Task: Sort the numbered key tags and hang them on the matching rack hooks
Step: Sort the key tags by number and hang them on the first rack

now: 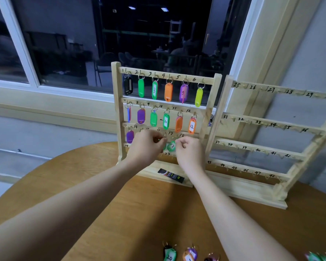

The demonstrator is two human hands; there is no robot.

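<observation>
A wooden key rack (119, 110) with numbered hooks stands on the round table; its top two rows carry coloured tags 1 to 12, and a purple tag (129, 136) hangs at 13. Both hands work at the third row. My left hand (145, 146) pinches a metal ring (165, 135) near hook 16. My right hand (188, 149) pinches the ring of a green tag (171, 146) marked 17, just below hook 17. Another green tag shows partly between the hands. A second rack (262, 147), numbered 25 to 48, stands to the right with bare hooks.
Loose tags lie at the table's near edge: a green tag 20 (169, 256), an orange and purple pair (190, 255), more green tags at far right (316, 258). A black tube (170, 175) lies on the rack's base. A window is behind.
</observation>
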